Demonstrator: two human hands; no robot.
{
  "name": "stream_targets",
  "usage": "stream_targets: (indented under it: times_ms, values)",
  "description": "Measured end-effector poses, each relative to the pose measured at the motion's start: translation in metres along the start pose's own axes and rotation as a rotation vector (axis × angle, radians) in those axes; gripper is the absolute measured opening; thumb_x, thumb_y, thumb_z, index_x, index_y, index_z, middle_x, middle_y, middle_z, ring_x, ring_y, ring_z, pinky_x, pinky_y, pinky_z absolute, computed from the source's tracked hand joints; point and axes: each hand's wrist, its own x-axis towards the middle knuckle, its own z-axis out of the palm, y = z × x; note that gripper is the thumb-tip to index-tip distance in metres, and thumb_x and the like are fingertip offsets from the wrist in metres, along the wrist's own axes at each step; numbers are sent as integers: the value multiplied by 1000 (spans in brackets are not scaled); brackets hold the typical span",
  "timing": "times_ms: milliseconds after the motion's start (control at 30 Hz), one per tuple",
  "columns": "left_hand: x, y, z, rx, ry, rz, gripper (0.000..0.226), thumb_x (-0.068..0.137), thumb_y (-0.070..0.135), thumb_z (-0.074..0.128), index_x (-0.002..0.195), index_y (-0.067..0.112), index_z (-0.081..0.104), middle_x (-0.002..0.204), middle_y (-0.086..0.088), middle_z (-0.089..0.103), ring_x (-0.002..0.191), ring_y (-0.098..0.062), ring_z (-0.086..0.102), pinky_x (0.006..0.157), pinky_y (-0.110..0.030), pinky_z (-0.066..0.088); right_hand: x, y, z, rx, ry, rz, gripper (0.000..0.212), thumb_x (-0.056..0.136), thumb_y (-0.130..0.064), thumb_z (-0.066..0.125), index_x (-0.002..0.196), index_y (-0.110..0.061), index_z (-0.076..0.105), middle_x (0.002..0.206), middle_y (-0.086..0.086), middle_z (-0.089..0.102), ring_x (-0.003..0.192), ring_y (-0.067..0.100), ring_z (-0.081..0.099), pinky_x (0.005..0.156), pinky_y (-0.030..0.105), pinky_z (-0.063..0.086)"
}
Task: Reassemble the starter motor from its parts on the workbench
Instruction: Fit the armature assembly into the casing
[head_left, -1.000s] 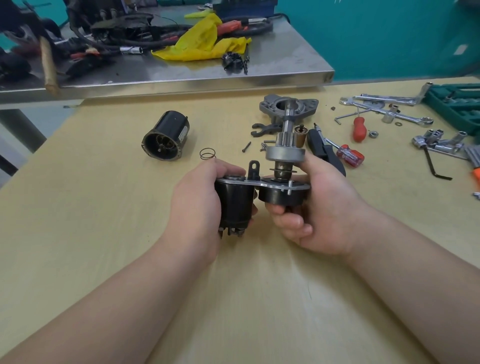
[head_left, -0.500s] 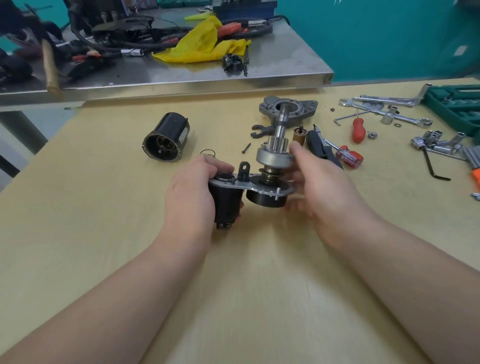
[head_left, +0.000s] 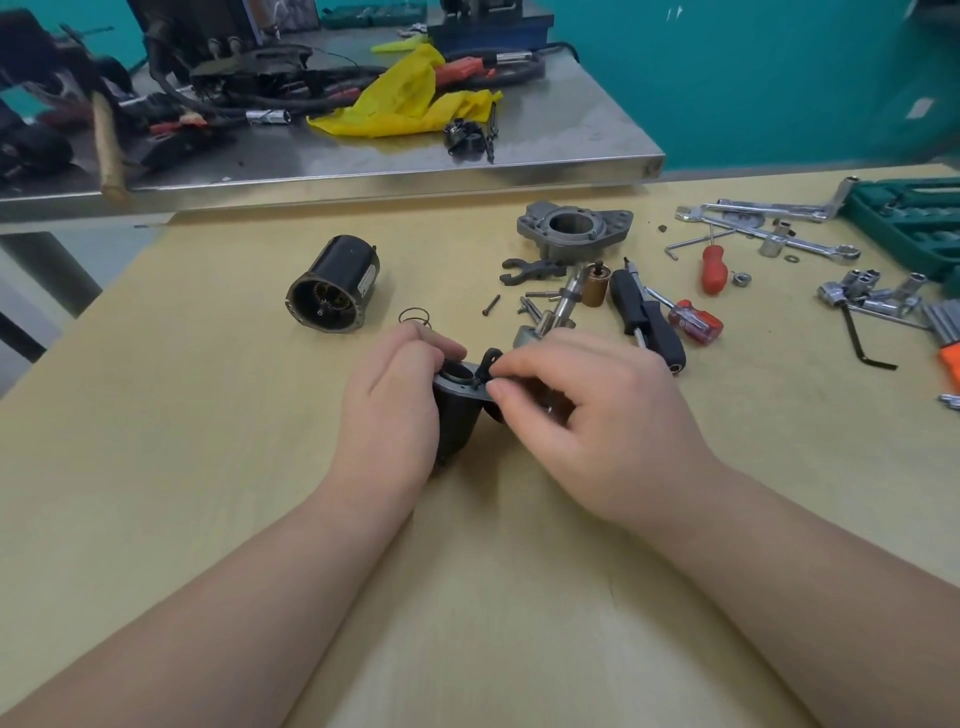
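Observation:
My left hand (head_left: 389, 410) grips the black solenoid (head_left: 457, 415) of the starter sub-assembly, whose grey plate (head_left: 457, 382) carries a black lug. My right hand (head_left: 597, 415) lies curled over the plate's right half and the drive gear, with its thumb on the plate. The pinion shaft (head_left: 563, 304) pokes out beyond that hand, tilted away. On the wooden bench (head_left: 208, 467) lie the black motor housing (head_left: 332, 291), a small spring (head_left: 414, 316), the grey nose housing (head_left: 574, 231), a black fork lever (head_left: 530, 270) and a bronze plunger (head_left: 595, 286).
Loose screws (head_left: 490, 305), a black-handled driver (head_left: 649, 322), red screwdrivers (head_left: 711, 267), wrenches (head_left: 769, 234), sockets (head_left: 862, 291), a hex key (head_left: 862, 338) and a green tool case (head_left: 909, 218) crowd the right side. A steel table (head_left: 363, 161) with cables and a yellow rag stands behind.
My right hand moved from the side of the gear up over the plate and gear. The sub-assembly tipped so that its shaft leans away from me.

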Motion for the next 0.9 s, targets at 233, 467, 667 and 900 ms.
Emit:
stream_targets:
  times_ms: [233,467,667,900]
  values:
    - [3,-4,2,38,-31,11,26,77,29,48,77,26,73,74,11,65,80,-18,57,70,-37,42,-1,-2,1,-28,-85,33,17,97,-32,69,104,-23,83,84,-7,67,80,20,66,66,43,54]
    - [4,-4,1,51,-49,-2,25,77,30,48,78,26,73,74,11,64,77,-18,57,69,-37,42,1,3,0,-21,-96,4,11,96,-24,77,105,-23,84,81,-9,62,77,17,62,64,40,52]
    - [3,-4,1,50,-63,-7,24,77,31,48,78,27,72,74,10,64,76,-17,55,64,-32,41,2,3,1,-21,-84,1,11,95,-24,78,104,-25,84,78,-12,59,75,12,60,63,39,52]
    - [0,-3,0,62,-83,9,21,79,31,50,82,23,69,75,3,62,75,-20,54,64,-33,39,2,-2,-3,-32,-131,40,15,97,-37,72,106,-31,82,83,-11,63,79,13,62,65,39,52]
